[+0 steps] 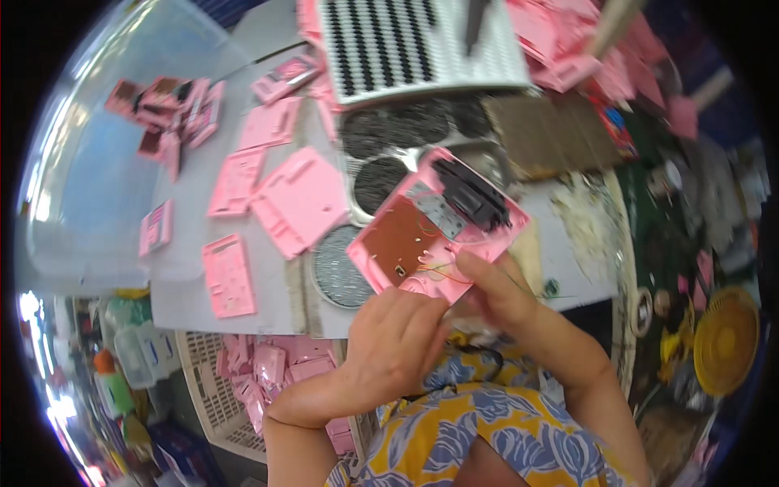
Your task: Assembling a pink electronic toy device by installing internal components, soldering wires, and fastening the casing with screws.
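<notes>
Above my lap I hold a pink plastic casing (519, 217), tilted, its inside facing up. Inside it lie a brown circuit board (396, 235), a grey metal-looking plate (438, 209) and a black mechanism (471, 195). Thin coloured wires (438, 269) run near its lower edge. My left hand (398, 329) is closed on the near left edge of the casing, fingers bent. My right hand (499, 288) grips the near right edge, thumb on top by the wires. The right fingers are mostly hidden under the casing.
Pink casing parts (300, 199) lie left on the grey table (182, 292). A clear bin (81, 203) holds assembled pink units. Behind are a black-and-white slotted tray (422, 49), dishes of dark pins (380, 183) and screws (341, 268), and cardboard (552, 138). Below left stands a crate (207, 390).
</notes>
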Tool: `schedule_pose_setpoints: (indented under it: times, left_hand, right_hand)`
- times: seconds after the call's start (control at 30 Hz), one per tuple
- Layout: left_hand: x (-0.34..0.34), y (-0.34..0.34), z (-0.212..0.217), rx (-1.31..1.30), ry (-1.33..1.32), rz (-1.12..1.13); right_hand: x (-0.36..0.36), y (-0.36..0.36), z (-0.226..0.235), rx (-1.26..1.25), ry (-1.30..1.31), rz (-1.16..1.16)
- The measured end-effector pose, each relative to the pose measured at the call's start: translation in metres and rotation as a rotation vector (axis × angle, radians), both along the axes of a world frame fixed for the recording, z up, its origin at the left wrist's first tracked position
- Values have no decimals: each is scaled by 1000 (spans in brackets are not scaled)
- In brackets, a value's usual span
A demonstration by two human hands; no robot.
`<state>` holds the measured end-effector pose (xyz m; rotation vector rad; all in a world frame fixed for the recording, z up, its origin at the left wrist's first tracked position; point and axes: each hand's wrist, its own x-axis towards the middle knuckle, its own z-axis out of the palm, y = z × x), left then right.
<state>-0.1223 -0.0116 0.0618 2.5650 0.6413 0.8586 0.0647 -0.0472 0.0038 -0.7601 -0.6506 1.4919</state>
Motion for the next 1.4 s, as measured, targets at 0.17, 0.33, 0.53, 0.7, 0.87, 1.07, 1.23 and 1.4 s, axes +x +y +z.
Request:
schedule_pose_setpoints:
  times: [0.17, 0.33, 0.53, 0.7, 0.87, 1.07, 1.23, 1.4]
  left_hand:
    - [27, -16, -29, 54, -35, -90]
    - [46, -13, -103, -66, -21, -354]
    - [61, -13, -102, -74, 68, -338]
    - [55, -17, -91, -114, 284, -287]
    - [60, -14, -85, -202, 292, -271]
    - [68, -16, -86, -215, 313, -269]
    - [67, -17, -81, -246, 317, -243]
    - [81, -11, -75, -353, 231, -208]
  right_hand:
    - [83, -44, -5, -145, 67, 40]
    - [105, -55, -13, -232, -850, -57]
    - [132, -47, -51, 1, -1634, -338]
    - [150, -31, -43, -256, -1303, -58]
    - [169, -11, -42, -360, -1387, -59]
    - [171, 6, -56, -277, -1309, -104]
    - [181, -27, -49, -334, -895, -247]
    - [169, -11, -52, -245, -1150, -314]
